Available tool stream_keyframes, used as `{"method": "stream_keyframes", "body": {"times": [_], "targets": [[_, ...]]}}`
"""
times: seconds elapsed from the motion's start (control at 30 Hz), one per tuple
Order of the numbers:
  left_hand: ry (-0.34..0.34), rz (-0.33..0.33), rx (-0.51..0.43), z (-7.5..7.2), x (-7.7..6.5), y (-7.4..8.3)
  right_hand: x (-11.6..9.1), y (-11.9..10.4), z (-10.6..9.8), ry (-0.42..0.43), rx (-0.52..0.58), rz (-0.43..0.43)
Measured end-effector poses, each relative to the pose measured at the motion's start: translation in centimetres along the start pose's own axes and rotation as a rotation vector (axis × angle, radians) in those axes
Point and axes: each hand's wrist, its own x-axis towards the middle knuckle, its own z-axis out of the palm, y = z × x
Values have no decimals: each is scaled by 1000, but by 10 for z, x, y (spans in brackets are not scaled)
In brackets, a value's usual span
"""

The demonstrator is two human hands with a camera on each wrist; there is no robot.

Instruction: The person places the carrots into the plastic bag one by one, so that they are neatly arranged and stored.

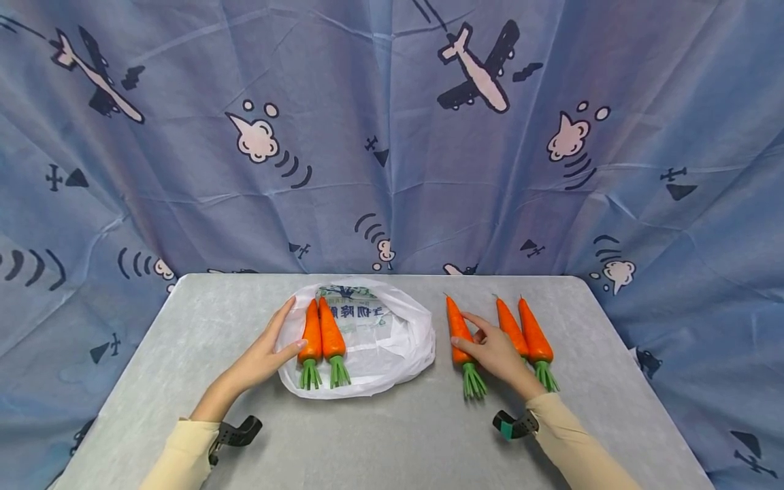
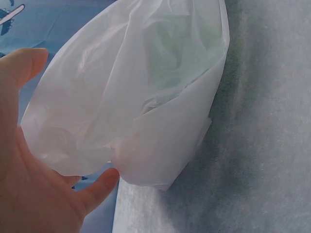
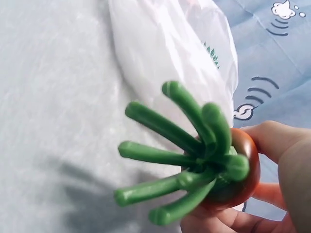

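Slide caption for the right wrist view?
Right hand gripping a carrot, green stems toward the camera, white plastic bag beyond.

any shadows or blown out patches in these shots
right wrist: the green carrot stalks cast a soft shadow on the table, and the white bag looks washed out in places; left wrist: a broad soft shadow lies on the table beside the bag; head: the table looks darker toward the near side.

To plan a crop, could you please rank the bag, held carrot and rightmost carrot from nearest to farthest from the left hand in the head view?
1. Bag: just right of the left hand.
2. Held carrot: right of the bag.
3. Rightmost carrot: past the right hand.
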Motion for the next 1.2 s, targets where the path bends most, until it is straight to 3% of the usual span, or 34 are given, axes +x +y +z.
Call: {"method": "stream_keyframes", "body": {"times": [0.53,1.2], "targets": [[6,-7,-11,0,-1,2,-11,-31,-3,-46,91,-22],[9,4,-3,1,-1,0,-17,-51,5,-82,98,-98]]}}
